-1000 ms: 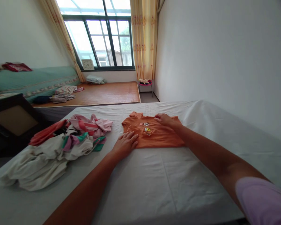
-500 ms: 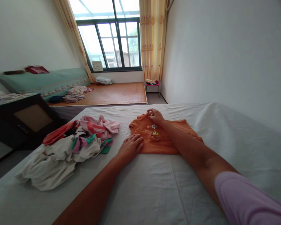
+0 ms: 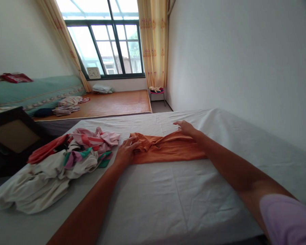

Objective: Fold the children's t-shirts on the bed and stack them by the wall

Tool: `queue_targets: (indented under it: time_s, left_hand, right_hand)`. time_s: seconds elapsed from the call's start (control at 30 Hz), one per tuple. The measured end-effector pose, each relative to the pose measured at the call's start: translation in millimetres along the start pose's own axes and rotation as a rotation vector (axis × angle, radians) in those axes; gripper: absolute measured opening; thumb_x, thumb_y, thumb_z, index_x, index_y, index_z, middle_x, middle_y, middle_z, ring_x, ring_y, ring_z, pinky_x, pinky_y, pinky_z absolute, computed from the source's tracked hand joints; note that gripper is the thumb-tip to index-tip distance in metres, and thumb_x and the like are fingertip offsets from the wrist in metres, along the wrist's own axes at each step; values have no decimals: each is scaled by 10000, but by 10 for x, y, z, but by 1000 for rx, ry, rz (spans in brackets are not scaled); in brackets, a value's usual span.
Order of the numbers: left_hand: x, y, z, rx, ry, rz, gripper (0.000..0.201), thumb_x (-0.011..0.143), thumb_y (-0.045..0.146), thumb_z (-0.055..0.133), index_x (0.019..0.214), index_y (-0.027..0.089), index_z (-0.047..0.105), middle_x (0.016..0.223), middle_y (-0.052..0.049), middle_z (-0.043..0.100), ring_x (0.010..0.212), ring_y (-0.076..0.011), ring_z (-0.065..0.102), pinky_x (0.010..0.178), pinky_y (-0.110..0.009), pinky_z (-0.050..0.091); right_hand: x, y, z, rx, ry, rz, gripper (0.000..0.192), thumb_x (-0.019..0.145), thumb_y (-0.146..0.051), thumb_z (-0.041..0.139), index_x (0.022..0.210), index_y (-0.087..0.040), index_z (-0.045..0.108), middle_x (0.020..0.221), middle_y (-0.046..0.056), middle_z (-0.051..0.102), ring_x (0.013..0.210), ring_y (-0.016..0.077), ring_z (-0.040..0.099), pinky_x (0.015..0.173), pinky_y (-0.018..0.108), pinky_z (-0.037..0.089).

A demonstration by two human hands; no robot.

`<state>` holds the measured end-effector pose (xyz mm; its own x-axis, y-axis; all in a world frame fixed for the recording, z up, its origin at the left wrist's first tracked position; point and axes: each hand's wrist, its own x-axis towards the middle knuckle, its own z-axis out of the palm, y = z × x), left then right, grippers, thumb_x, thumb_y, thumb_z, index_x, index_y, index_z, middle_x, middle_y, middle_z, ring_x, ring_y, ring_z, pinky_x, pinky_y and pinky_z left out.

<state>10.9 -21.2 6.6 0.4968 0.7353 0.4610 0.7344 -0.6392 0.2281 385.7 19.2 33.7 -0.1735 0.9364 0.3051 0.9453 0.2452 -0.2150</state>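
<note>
Window (image 3: 122,59) at 11 o'clock, dark green frame, daylight pouring in, pane bright to near white. Yellow patterned curtains: one (image 3: 60,37) at 10, other (image 3: 153,44) at 12. Square clock (image 3: 93,72) on sill. Plain white walls, left wall (image 3: 22,34) at 10, right wall (image 3: 244,68) at 2. Bed (image 3: 117,100) at 10, brown mat, pale green headboard (image 3: 38,90) further left. Dark cabinet (image 3: 28,117) at 9, tan panel. Red-rimmed stool (image 3: 157,93) at 12, grey floor (image 3: 159,108) below. White-sheeted surface (image 3: 148,204) at 6.
</note>
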Motion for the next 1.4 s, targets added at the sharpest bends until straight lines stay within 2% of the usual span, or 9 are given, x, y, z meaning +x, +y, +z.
queue_targets:
  time_s: [0.13, 0.3, 0.5, 0.57, 0.77, 0.9, 1.13, 1.27, 1.4]
  left_hand:
    - [-13, -64, -1, 36, -17, -43, 509, 733, 49, 473, 1149, 263, 674, 1302, -64, 521, 1169, -240, 516, 1048, -412, 406]
    - [39, -100, -27, 12, 34, -80, 412, 777, 129, 483, 1104, 268, 692, 1257, -52, 539, 1158, -237, 511, 1039, -404, 413]
    - [182, 101, -151, -15, 189, -91, 347, 827, 200, 467, 1078, 256, 700, 1227, -53, 575, 1163, -230, 502, 1047, -418, 394]
    - [176, 134, -182, -36, 145, -41, 346, 823, 194, 464, 1059, 258, 709, 1163, -46, 624, 1128, -225, 529, 1026, -406, 409]
    - [57, 67, -223, -126, -181, 58, 333, 762, 189, 487, 971, 247, 740, 963, -41, 714, 949, -210, 625, 896, -331, 487]
    - [18, 5, -313, -225, -391, 90, 258, 754, 251, 521, 871, 243, 751, 902, -42, 723, 892, -207, 647, 837, -305, 510]
    - [271, -231, -277, -137, -117, -27, 368, 823, 298, 405, 1013, 207, 707, 1113, -65, 689, 1061, -218, 619, 987, -372, 453]
    - [533, -381, -87, 12, -176, -39, 414, 853, 330, 395, 1138, 186, 657, 1223, -94, 649, 1178, -243, 563, 1043, -403, 401]
    - [591, -434, 113, 76, -274, -134, 462, 876, 382, 387, 1215, 156, 605, 1200, -120, 652, 1134, -258, 579, 986, -398, 431]
  right_hand:
    - [33, 273, 52, -105, -266, 84, 506, 699, -87, 575, 1157, -292, 642, 1344, 41, 562, 1246, 281, 452, 984, 498, 390]
    - [35, 334, -111, -177, -298, 128, 230, 723, -175, 596, 922, -245, 687, 1034, 56, 690, 1014, 268, 574, 893, 462, 402]
    - [-201, 416, -522, -197, 188, 191, 270, 856, -226, 505, 1084, -194, 647, 1081, 122, 671, 1065, 278, 532, 905, 390, 361]
    - [-430, 454, -554, -179, 230, 126, 262, 841, -173, 508, 1055, -199, 657, 1076, 103, 672, 1064, 263, 535, 904, 366, 373]
    - [-1024, 611, -393, 36, -114, 34, 390, 682, -8, 521, 940, -225, 717, 1034, 27, 680, 880, 159, 626, 755, 234, 466]
    - [-958, 748, -422, 40, -111, 166, 386, 704, -26, 475, 873, -242, 747, 918, -7, 722, 843, 155, 645, 767, 231, 468]
    - [-580, 866, -255, -14, -89, 321, 288, 882, -273, 496, 1068, -178, 695, 1105, 82, 703, 1003, 201, 627, 872, 282, 442]
    - [-561, 812, 8, 24, -56, 305, 241, 827, -304, 584, 1009, -192, 696, 1140, 75, 685, 1085, 215, 587, 944, 308, 411]
    - [-631, 798, 99, 214, 94, 304, 195, 830, -294, 547, 950, -175, 644, 999, 64, 702, 935, 189, 618, 844, 279, 457]
